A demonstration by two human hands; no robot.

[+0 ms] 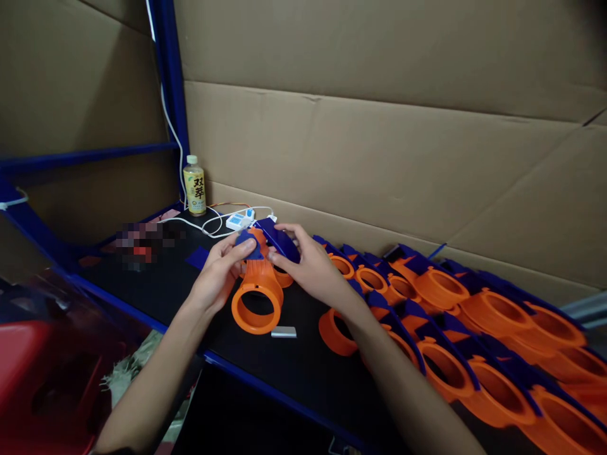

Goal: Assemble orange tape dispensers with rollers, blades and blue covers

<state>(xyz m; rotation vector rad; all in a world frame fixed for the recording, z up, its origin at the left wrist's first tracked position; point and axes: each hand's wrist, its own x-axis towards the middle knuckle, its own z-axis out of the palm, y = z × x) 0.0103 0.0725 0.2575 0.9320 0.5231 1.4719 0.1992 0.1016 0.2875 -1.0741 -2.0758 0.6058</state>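
Note:
My left hand point(214, 276) grips an orange tape dispenser point(257, 311) near its upper end, with the thumb pressed on a blue flap point(251, 245) there. The dispenser's round ring faces me, low over the black tabletop. My right hand point(310, 262) pinches a dark blue plastic piece point(281, 240) between thumb and fingers, tilted against the dispenser's top. Whether the two parts are joined there I cannot tell. Behind the held dispenser, part of another orange ring point(283, 276) shows. A small silvery flat strip point(283, 332) lies on the table just below the ring.
Rows of orange and blue tape dispensers point(441, 287) fill the right side. A yellow-labelled bottle point(195, 185), white cables and a white-and-blue plug device point(239, 220) stand at the back left. Cardboard point(370, 145) walls the rear. A red plastic object point(42, 385) sits lower left.

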